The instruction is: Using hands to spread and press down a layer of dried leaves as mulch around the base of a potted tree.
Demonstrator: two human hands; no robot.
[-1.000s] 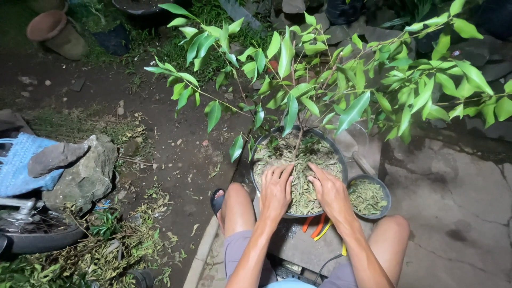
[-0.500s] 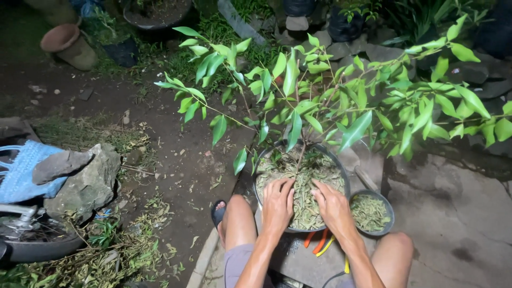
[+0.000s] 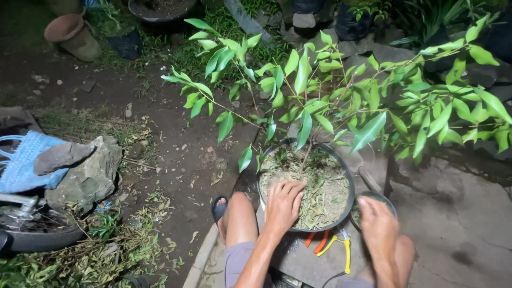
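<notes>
A round black pot (image 3: 346, 176) holds a small leafy plant (image 3: 341, 101) and a layer of dry cut leaves (image 3: 325, 192). My left hand (image 3: 282, 205) rests flat on the leaf layer at the pot's near left side, fingers spread. My right hand (image 3: 380, 224) hovers over a small dark bowl (image 3: 385, 196) to the right of the pot and hides most of it. Whether that hand holds anything does not show.
Orange and yellow handled tools (image 3: 330, 242) lie on the paving in front of the pot. To the left are a large rock (image 3: 88, 176), a blue knitted bag (image 3: 24, 160) and a tyre (image 3: 37, 237). A clay pot (image 3: 72, 34) lies far left. Stones line the back.
My right hand has left the leaf layer in the pot and moved right, over the small bowl. The left hand stays on the leaves. The view has shifted slightly.
</notes>
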